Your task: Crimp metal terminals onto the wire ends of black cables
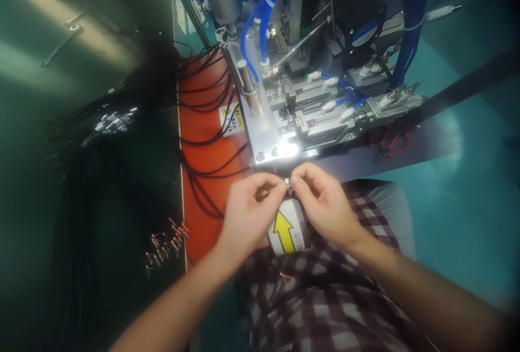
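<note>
Just in front of the machine's lower edge, my left hand [254, 203] and my right hand [320, 200] meet, thumb and forefinger of each pinched together. Between the fingertips shows a small light-coloured piece with thin wire ends [289, 190]; the fingers cover most of it. Directly below is a white label with a yellow arrow [284, 233] on a dark part at my lap. The bright metal plate of the machine [280, 149] lies right beyond my fingertips.
Black cables [203, 138] cross the orange surface [207, 173] at left. Bundled cables with copper-coloured ends [166, 246] and a pile of shiny connectors [111, 122] lie on the dark table. Blue air tubes [264, 16] rise above the machine; red-handled pliers [392, 146] lie at right.
</note>
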A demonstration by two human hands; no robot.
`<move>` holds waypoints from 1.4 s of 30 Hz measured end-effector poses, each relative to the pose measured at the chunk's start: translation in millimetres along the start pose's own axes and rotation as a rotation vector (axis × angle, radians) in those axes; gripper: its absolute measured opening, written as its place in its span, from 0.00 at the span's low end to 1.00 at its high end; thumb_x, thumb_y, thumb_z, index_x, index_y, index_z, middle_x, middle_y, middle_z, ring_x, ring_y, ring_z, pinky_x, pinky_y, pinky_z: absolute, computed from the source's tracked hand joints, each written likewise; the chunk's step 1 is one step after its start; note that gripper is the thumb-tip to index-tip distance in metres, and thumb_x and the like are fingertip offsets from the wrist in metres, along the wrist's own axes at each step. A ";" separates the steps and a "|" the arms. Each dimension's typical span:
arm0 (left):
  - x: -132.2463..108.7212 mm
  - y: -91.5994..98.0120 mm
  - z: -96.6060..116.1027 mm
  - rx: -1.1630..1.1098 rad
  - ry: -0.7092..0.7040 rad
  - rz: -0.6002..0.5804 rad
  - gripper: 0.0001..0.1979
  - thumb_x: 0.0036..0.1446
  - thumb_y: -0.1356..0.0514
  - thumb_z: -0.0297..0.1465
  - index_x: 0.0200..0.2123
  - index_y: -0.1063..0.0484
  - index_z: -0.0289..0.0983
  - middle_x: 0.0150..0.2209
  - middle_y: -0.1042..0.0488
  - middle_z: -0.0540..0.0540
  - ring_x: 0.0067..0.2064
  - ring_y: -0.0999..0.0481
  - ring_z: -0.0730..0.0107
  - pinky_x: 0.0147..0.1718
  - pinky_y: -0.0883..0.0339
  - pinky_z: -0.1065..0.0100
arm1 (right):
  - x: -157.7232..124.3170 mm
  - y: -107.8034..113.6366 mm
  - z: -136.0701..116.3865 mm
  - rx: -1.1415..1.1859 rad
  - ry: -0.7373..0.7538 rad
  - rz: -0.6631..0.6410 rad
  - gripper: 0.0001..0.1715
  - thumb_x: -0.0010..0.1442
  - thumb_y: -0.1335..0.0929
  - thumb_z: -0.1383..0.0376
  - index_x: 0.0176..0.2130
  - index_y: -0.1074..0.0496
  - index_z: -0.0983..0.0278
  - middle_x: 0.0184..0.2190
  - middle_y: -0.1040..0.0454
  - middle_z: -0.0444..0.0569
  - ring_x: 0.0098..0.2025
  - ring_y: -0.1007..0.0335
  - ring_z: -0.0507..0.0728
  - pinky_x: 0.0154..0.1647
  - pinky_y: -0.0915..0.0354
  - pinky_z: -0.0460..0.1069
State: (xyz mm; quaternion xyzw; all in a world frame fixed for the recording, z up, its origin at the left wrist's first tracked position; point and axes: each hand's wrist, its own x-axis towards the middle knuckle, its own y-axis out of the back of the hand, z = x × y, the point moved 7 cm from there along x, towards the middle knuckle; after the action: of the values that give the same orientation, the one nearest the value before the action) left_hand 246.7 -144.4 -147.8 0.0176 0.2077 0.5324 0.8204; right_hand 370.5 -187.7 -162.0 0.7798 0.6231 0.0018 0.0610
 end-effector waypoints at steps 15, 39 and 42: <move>-9.8 7.7 10.8 0.523 -0.490 0.014 0.09 0.60 0.45 0.23 0.37 0.26 0.38 0.33 0.30 0.48 0.35 0.28 0.70 0.34 0.33 0.71 | 9.5 9.6 18.9 -0.071 -0.147 0.010 0.11 0.62 0.36 0.63 0.28 0.35 0.63 0.26 0.36 0.44 0.29 0.39 0.53 0.27 0.41 0.46; -13.8 5.6 7.4 0.726 -0.746 -0.027 0.16 0.62 0.48 0.25 0.47 0.24 0.30 0.35 0.32 0.42 0.30 0.31 0.71 0.27 0.34 0.71 | 7.2 1.1 27.3 -0.020 -0.150 0.044 0.11 0.63 0.36 0.62 0.29 0.36 0.62 0.25 0.38 0.43 0.28 0.41 0.52 0.26 0.42 0.46; -14.0 5.5 5.6 0.746 -0.751 -0.029 0.16 0.62 0.48 0.25 0.49 0.24 0.31 0.36 0.32 0.42 0.31 0.31 0.71 0.27 0.34 0.71 | 6.7 2.2 26.8 -0.044 -0.116 0.062 0.11 0.63 0.37 0.62 0.29 0.36 0.63 0.25 0.38 0.43 0.28 0.42 0.52 0.26 0.42 0.46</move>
State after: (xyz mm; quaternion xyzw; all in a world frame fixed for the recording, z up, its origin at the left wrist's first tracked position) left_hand 239.1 -153.3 -136.7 0.4949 0.0750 0.3682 0.7835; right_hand 376.2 -184.1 -188.9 0.7960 0.5938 -0.0277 0.1140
